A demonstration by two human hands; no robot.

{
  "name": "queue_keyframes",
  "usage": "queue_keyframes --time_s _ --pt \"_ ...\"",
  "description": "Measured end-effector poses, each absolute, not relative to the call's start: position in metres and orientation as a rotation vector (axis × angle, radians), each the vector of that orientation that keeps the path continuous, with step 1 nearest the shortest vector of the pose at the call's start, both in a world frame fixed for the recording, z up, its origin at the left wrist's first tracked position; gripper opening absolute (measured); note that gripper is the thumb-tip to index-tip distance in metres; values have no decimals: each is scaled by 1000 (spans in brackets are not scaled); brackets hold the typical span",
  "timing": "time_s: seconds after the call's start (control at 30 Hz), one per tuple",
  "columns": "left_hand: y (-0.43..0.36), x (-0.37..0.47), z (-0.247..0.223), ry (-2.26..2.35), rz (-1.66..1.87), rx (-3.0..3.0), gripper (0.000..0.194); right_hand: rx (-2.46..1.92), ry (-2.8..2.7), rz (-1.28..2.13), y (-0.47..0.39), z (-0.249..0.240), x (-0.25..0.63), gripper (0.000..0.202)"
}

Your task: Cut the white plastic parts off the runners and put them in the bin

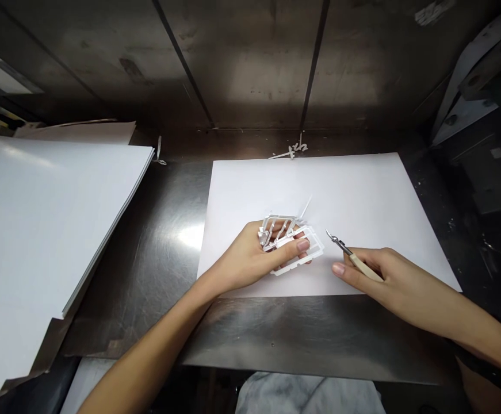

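The tool (356,260) points lengthwise forward-left, gripped by the right hand (386,276). The left hand (254,253), thumb uppermost, clasps white frames (294,265).

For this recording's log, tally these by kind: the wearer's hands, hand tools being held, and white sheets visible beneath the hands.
Hands: 2 (left hand, gripping white plastic framework; right hand)
Held hand tools: 1 (metal-tipped tool with a cream handle)
White sheets beneath the hands: 1 (white sheet)
Total: 4
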State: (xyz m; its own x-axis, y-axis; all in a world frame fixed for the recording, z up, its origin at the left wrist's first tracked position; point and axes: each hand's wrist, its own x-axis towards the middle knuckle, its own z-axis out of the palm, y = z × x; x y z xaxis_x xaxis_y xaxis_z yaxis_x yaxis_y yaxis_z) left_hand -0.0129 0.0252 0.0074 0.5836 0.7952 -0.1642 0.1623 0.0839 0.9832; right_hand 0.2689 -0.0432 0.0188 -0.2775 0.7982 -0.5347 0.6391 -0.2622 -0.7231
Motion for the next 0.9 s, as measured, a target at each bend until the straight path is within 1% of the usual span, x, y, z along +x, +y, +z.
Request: queue_keyframes --time_s 0.13,0.2,0.3,0.5,0.6,0.73,0.83,0.9 --pt "30 -18 10 952 628 1462 38 -1782 -1730 1565 -37 24 267 61" --pt "38 -28 9 1135 720 1479 42 -1738 -1734 1542 -35 22 265 58" --pt "56 -52 3 1412 799 1505 43 -1739 -1778 1434 -33 11 262 55" --pt "73 -85 -11 1589 640 1484 37 -1922 -1885 1238 -34 -20 257 53" --pt "69 -84 -10 1632 567 1514 40 -1963 -1944 1223 -33 -29 257 53" --pt "66 -89 0 1747 483 1663 45 -1976 -1978 1219 -29 -27 256 51" --pt "68 -97 5 1837 420 1734 41 -1993 -1994 1227 -28 -22 253 50" --pt "69 -100 4 1893 380 1746 32 -2003 -2003 1243 -30 -21 252 50"
